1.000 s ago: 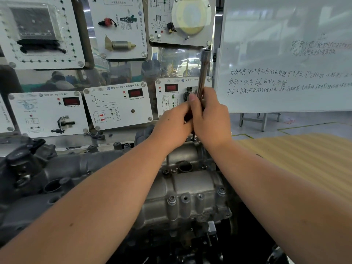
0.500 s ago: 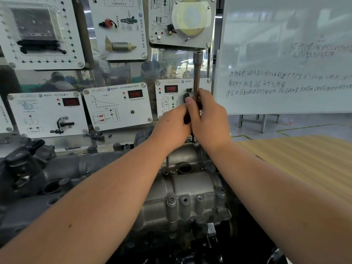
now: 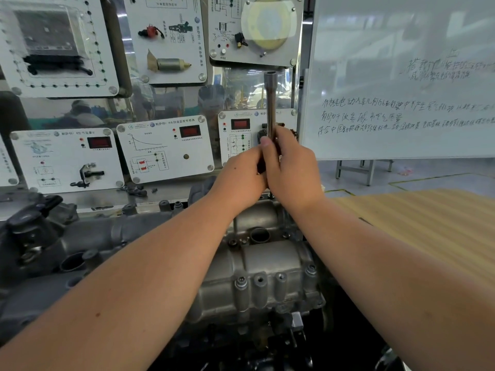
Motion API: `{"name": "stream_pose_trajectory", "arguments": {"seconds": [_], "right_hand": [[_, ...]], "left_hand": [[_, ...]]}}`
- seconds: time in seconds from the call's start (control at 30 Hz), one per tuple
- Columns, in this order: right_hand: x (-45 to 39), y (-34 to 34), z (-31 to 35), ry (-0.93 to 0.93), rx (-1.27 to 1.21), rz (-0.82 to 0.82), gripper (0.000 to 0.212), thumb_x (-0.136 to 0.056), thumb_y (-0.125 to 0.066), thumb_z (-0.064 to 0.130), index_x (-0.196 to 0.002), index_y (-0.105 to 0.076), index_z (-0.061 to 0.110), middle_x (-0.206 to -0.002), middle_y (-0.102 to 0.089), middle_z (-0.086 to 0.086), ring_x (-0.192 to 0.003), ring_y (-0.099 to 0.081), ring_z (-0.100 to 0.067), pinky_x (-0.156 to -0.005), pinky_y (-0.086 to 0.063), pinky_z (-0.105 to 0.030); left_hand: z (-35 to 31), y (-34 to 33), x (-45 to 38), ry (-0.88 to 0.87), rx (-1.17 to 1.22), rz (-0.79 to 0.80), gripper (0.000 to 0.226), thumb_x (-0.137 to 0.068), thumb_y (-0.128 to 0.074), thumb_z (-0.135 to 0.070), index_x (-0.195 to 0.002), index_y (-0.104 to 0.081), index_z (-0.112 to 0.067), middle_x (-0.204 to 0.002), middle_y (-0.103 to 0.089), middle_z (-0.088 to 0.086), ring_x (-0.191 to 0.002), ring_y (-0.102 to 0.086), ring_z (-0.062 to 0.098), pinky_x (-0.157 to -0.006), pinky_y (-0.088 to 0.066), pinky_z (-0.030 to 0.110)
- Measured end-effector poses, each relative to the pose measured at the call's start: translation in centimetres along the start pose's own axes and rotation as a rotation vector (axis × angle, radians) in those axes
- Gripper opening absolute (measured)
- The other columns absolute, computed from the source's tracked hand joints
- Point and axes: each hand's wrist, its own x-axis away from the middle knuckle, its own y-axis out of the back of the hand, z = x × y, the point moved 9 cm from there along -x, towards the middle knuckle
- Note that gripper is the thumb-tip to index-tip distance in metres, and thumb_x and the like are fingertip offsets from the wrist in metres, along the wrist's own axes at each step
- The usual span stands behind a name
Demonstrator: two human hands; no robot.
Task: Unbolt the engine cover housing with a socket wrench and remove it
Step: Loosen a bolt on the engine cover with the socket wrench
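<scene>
I have both hands together at the centre of the frame, wrapped around the wrench (image 3: pixel 270 108). My right hand (image 3: pixel 293 170) curls round its lower shaft with the thumb lying up along the metal, and my left hand (image 3: pixel 241 176) closes against it from the left, fingers folded round the same part, so neither hand is open. The wrench stands nearly upright, its socket end pointing up in front of the sensor panels (image 3: pixel 163 148) in the upper half of the frame; its lower end is hidden behind my hands, so I cannot tell what it meets. Just below the hands lies the cover (image 3: pixel 270 266), a grey cast housing in the lower centre of the frame, with bolts (image 3: pixel 241 283) along its near edge and a round port on top. To the left of it sits darker engine casting. A whiteboard (image 3: pixel 401 76) fills the upper right, and a wooden table (image 3: pixel 428 226) lies at the right.
</scene>
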Motion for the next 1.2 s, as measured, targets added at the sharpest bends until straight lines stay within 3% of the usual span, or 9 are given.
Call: {"name": "stream_pose_trajectory", "arguments": {"seconds": [0.17, 0.3, 0.47, 0.57, 0.7, 0.8, 1.03, 1.1, 1.2], "right_hand": [[-0.1, 0.1, -0.5, -0.055, -0.025, -0.005, 0.023, -0.107, -0.038, 0.028, -0.109, -0.054, 0.011, -0.083, -0.067, -0.006, -0.077, -0.062, -0.031, -0.067, -0.051, -0.046], [0.0, 0.5, -0.6, -0.088, -0.056, -0.03, 0.036, -0.106, -0.042, 0.032, -0.138, -0.045, 0.016, -0.091, -0.07, -0.005, -0.076, -0.062, -0.024, -0.065, -0.049, -0.04], [-0.1, 0.5, -0.3, -0.032, -0.019, -0.027, 0.021, -0.106, -0.045, 0.033, -0.093, -0.048, 0.017, -0.071, -0.06, -0.001, -0.067, -0.059, -0.026, -0.061, -0.051, -0.045], [-0.1, 0.6, -0.5, -0.046, -0.026, -0.046, 0.02, -0.107, -0.041, 0.028, -0.089, -0.045, 0.02, -0.065, -0.054, 0.007, -0.06, -0.055, -0.019, -0.056, -0.044, -0.039], [-0.1, 0.7, -1.3, -0.106, -0.046, -0.049, 0.028, -0.108, -0.037, 0.029, -0.124, -0.053, 0.012, -0.079, -0.067, -0.003, -0.068, -0.062, -0.022, -0.057, -0.048, -0.038], [0.0, 0.5, -1.3, -0.125, -0.085, -0.025, 0.047, -0.106, -0.043, 0.037, -0.148, -0.037, 0.018, -0.091, -0.072, -0.005, -0.078, -0.067, -0.024, -0.064, -0.051, -0.037], [-0.1, 0.0, -0.4, -0.04, -0.038, 0.018, 0.016, -0.107, -0.041, 0.029, -0.102, -0.05, 0.016, -0.076, -0.061, 0.001, -0.07, -0.061, -0.026, -0.062, -0.049, -0.041], [-0.2, 0.1, -0.5, -0.049, -0.036, 0.009, 0.023, -0.107, -0.039, 0.027, -0.113, -0.054, 0.011, -0.085, -0.067, -0.005, -0.076, -0.063, -0.03, -0.065, -0.05, -0.043], [-0.1, 0.3, -0.7, -0.08, -0.043, -0.029, 0.04, -0.106, -0.041, 0.029, -0.143, -0.043, 0.013, -0.087, -0.065, -0.001, -0.074, -0.06, -0.025, -0.063, -0.044, -0.037]], "left_hand": [[-0.3, -0.7, 0.3, -0.029, 0.036, 0.071, 0.026, -0.102, -0.049, -0.017, -0.124, -0.06, -0.025, -0.099, -0.066, -0.009, -0.084, -0.063, 0.009, -0.076, -0.051, 0.02], [-0.5, -0.5, 0.2, -0.031, 0.018, 0.05, 0.022, -0.1, -0.051, -0.015, -0.109, -0.056, -0.034, -0.084, -0.059, -0.021, -0.077, -0.058, -0.003, -0.063, -0.043, 0.014], [-0.4, -0.1, 0.1, -0.018, 0.017, 0.022, 0.021, -0.098, -0.054, -0.015, -0.104, -0.054, -0.035, -0.082, -0.06, -0.018, -0.074, -0.058, -0.001, -0.059, -0.041, 0.019], [-0.5, -0.3, 0.4, -0.036, 0.038, 0.045, 0.016, -0.103, -0.05, -0.02, -0.099, -0.052, -0.035, -0.083, -0.061, -0.017, -0.077, -0.061, 0.001, -0.059, -0.045, 0.015], [-0.8, -0.5, 0.4, -0.054, 0.038, 0.054, 0.014, -0.105, -0.049, -0.021, -0.095, -0.055, -0.029, -0.083, -0.063, -0.012, -0.074, -0.061, 0.007, -0.06, -0.044, 0.016], [-0.7, -0.3, 0.2, -0.04, 0.015, 0.035, 0.014, -0.101, -0.052, -0.018, -0.104, -0.058, -0.03, -0.084, -0.06, -0.017, -0.074, -0.057, -0.002, -0.058, -0.04, 0.01], [-0.2, -0.3, 0.3, -0.04, 0.049, 0.023, 0.023, -0.101, -0.052, -0.015, -0.119, -0.059, -0.028, -0.099, -0.065, -0.014, -0.082, -0.061, 0.006, -0.067, -0.046, 0.011], [-0.4, -0.6, 0.3, -0.048, 0.059, 0.054, 0.026, -0.104, -0.049, -0.017, -0.126, -0.061, -0.022, -0.107, -0.067, -0.008, -0.088, -0.061, 0.009, -0.077, -0.047, 0.011], [-0.6, -0.5, 0.2, -0.055, 0.07, 0.063, 0.021, -0.102, -0.05, -0.015, -0.115, -0.061, -0.028, -0.091, -0.062, -0.021, -0.077, -0.057, -0.007, -0.066, -0.046, 0.006]]}}
